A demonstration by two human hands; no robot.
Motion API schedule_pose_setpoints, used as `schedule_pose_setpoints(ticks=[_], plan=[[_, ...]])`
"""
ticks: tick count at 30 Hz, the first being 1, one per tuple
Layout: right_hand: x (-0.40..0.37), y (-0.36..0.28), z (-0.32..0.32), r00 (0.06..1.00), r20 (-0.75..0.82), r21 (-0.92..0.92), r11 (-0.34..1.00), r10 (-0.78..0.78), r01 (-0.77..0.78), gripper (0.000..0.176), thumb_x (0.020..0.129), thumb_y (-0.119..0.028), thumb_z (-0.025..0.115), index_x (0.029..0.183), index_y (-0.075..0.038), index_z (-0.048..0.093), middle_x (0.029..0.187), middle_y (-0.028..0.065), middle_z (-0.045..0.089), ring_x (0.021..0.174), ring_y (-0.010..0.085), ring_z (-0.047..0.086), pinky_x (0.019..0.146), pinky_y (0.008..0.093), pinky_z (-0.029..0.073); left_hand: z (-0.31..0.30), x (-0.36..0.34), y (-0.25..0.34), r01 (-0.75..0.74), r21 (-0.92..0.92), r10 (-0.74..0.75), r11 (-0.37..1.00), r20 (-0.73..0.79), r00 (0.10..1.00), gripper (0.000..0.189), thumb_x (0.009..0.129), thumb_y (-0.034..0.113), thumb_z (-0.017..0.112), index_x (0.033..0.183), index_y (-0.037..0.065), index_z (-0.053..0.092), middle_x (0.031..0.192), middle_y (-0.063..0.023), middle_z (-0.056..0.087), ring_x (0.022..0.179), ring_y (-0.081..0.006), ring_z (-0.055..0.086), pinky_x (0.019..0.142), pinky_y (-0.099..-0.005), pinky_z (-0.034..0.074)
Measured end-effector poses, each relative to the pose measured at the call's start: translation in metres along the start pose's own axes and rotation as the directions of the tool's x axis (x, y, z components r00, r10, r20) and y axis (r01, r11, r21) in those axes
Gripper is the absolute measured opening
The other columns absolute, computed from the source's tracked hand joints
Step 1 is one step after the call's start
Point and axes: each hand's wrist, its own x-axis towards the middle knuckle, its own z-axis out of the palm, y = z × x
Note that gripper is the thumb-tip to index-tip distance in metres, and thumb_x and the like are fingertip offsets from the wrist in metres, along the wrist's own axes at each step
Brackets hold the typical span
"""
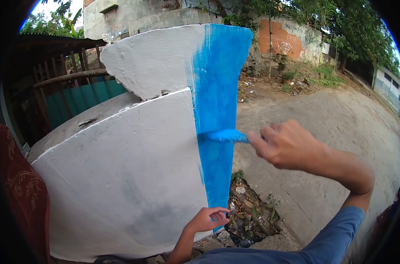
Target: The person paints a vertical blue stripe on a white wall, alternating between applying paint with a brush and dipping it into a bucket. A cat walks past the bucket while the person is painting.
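As right hand (285, 145) extends brush (222, 136), left hand (207, 218) rests.

Outdoor village lane: dirt road (340, 127), plastered wall (120, 176), trees (340, 22), weathered buildings (120, 13).

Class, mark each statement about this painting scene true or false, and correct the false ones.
1. The right hand holds a brush against the wall. True.
2. The fresh paint is red. False: the strip is blue.
3. The left hand is low on the wall, by the bottom of the strip. True.
4. The whole wall is painted over. False: only the strip along its right edge is; the rest is white.
5. The brush is at the very top of the wall. False: it is about halfway down the strip.
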Motion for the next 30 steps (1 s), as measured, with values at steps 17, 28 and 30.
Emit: schedule_pose_setpoints(ticks=[17,28,30], plan=[[0.027,0.050,-0.042,0.734,-0.676,-0.322,0.922,-0.066,-0.214,0.026,0.079,-0.007,0.074,0.104,-0.002,0.066,0.058,-0.0012,0.053,0.041,0.0083,0.042,0.034,0.0265,0.032,-0.004,-0.002,-0.009,-0.038,-0.003,0.038,0.999,-0.031,0.999,0.043,0.084,0.036,0.075,0.116,0.009,0.066,0.086,-0.0023,0.070,0.075,-0.0110,0.063,0.071,-0.0280,0.052],[0.006,-0.019,0.015,0.955,-0.291,-0.323,0.934,0.054,-0.151,0.037,0.072,-0.006,0.059,0.104,0.013,0.061,0.061,0.0051,0.048,0.049,0.0135,0.050,0.034,0.0271,0.036,-0.008,-0.007,-0.015,-0.017,-0.020,0.017,1.000,-0.005,1.000,0.044,0.084,0.038,0.074,0.116,0.009,0.066,0.086,-0.0032,0.070,0.075,-0.0120,0.064,0.071,-0.0285,0.053],[0.002,-0.029,0.018,0.987,-0.162,-0.316,0.946,0.027,-0.077,0.040,0.068,-0.007,0.060,0.101,0.015,0.060,0.058,0.0042,0.047,0.049,0.0135,0.050,0.033,0.0266,0.036,-0.009,-0.007,-0.012,-0.015,-0.017,0.015,1.000,0.000,1.000,0.044,0.084,0.038,0.075,0.117,0.009,0.066,0.085,-0.0033,0.070,0.075,-0.0121,0.065,0.070,-0.0285,0.053]])
